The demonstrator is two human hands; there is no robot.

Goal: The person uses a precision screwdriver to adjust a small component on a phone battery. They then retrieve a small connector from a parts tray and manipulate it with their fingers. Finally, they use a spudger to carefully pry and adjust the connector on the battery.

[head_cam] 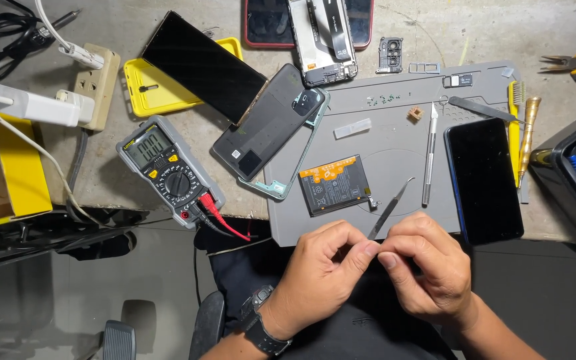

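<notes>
even, fairly bright light falls from above on the bench [381, 27], with short soft shadows under the tools. the dark phone screens [483, 179] show faint sheen, no strong glare. the floor [88, 293] below lies dim. focus is sharp; edges bend slightly outward.

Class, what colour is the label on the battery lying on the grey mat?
Orange, on a dark battery; the head view shows it on the grey mat.
</notes>
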